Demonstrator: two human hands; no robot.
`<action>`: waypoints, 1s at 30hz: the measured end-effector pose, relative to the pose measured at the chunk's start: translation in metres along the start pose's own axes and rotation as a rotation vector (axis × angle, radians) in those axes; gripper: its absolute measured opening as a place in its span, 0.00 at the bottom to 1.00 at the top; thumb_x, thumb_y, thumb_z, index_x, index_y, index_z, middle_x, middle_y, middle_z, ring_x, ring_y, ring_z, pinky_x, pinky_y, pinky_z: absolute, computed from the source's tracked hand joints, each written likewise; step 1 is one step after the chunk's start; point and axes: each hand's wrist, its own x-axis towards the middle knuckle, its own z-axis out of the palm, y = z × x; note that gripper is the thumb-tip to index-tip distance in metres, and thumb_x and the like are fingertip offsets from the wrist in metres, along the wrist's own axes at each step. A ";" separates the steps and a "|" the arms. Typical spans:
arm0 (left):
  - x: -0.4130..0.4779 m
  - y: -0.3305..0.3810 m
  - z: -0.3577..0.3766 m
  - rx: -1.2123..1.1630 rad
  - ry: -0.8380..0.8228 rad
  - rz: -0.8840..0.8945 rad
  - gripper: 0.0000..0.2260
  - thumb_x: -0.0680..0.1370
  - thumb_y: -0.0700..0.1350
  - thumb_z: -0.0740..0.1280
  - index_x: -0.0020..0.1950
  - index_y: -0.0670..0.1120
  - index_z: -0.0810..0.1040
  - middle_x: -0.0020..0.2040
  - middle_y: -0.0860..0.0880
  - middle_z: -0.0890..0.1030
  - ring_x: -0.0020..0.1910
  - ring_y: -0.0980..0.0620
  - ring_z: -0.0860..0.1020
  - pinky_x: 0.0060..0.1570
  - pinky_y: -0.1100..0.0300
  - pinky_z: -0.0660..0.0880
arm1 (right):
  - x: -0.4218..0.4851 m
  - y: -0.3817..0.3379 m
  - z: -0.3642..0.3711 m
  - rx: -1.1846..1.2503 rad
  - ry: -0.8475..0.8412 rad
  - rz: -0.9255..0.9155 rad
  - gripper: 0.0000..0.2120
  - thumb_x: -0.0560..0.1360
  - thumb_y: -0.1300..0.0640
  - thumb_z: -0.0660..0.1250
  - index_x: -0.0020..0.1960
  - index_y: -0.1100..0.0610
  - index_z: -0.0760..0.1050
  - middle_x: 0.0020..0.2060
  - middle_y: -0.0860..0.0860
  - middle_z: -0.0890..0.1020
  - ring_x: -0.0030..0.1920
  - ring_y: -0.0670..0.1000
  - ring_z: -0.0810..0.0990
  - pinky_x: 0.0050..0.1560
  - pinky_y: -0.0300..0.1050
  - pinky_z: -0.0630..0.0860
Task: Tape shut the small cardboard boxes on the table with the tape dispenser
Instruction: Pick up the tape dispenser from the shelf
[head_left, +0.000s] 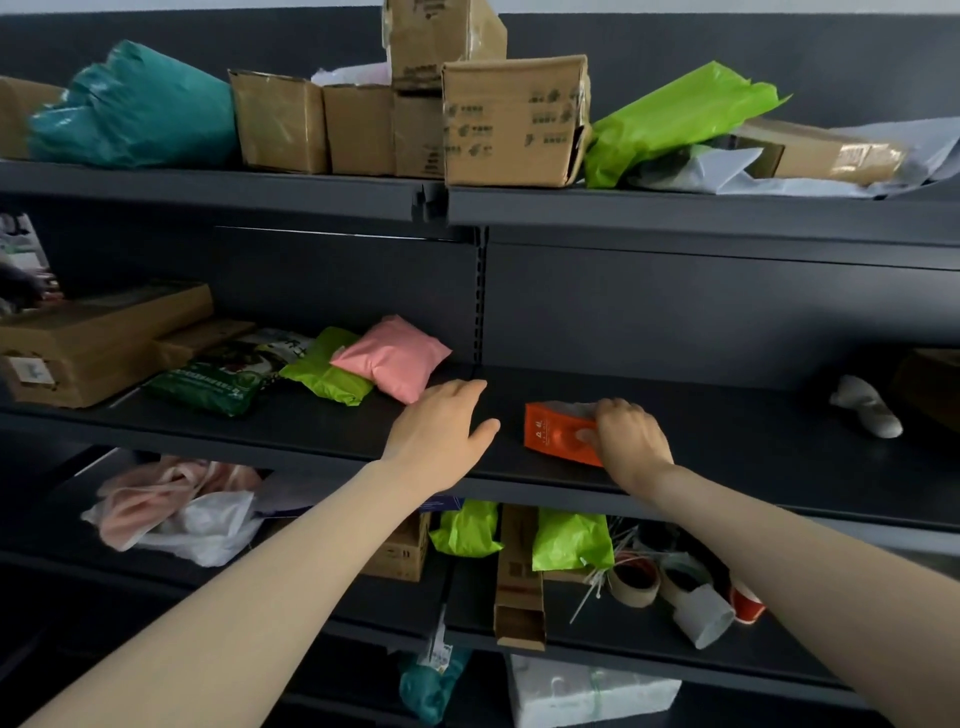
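Tape dispenser (556, 434), an orange block with a pale strip along its top, is lying on the middle shelf (753, 457) of a dark metal rack, close to the front edge and just right of the seam between the two shelf boards. The right hand (631, 441) is gripping its right end, with the fingers curling over the top and the thumb pressing against the orange front face. The left hand (441, 431) is reaching in just left of it, palm down, fingers straight and slightly spread, holding nothing. Whether it is touching the board cannot be told. Its fingertips are lying near a pink packet (389, 358).

That packet is leaning on a lime green packet (322, 376), and a dark green printed pouch (218, 387) is sitting further left. A flat cardboard box (104, 338) is taking up the left end of this shelf. A small white object (867, 408) is lying near the right end.

Several cardboard boxes (514, 119) are standing on the top shelf (208, 182), between a teal bag (135, 104) at the left and a lime green bag (675, 114) at the right.

On the lower shelf (597, 639), rolls of tape (634, 579) are sitting beside a long narrow carton (519, 577).
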 end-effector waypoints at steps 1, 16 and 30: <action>0.000 0.001 0.000 -0.006 0.000 0.002 0.25 0.81 0.55 0.60 0.75 0.48 0.63 0.73 0.49 0.69 0.70 0.48 0.67 0.63 0.52 0.70 | -0.002 0.001 -0.001 0.007 -0.016 0.010 0.18 0.79 0.48 0.62 0.61 0.60 0.73 0.55 0.57 0.80 0.56 0.58 0.78 0.55 0.49 0.75; 0.012 0.045 -0.006 -0.067 0.035 0.112 0.24 0.80 0.55 0.60 0.74 0.49 0.65 0.72 0.50 0.70 0.70 0.49 0.68 0.64 0.51 0.70 | -0.053 0.039 -0.077 0.244 0.250 0.098 0.16 0.78 0.46 0.63 0.53 0.59 0.74 0.44 0.57 0.82 0.47 0.61 0.80 0.40 0.46 0.67; -0.003 0.165 0.021 -0.197 0.004 0.286 0.23 0.81 0.55 0.58 0.75 0.49 0.64 0.73 0.52 0.68 0.72 0.52 0.66 0.66 0.55 0.67 | -0.173 0.146 -0.132 0.248 0.304 0.353 0.13 0.76 0.44 0.64 0.48 0.54 0.74 0.39 0.48 0.77 0.42 0.51 0.75 0.41 0.46 0.69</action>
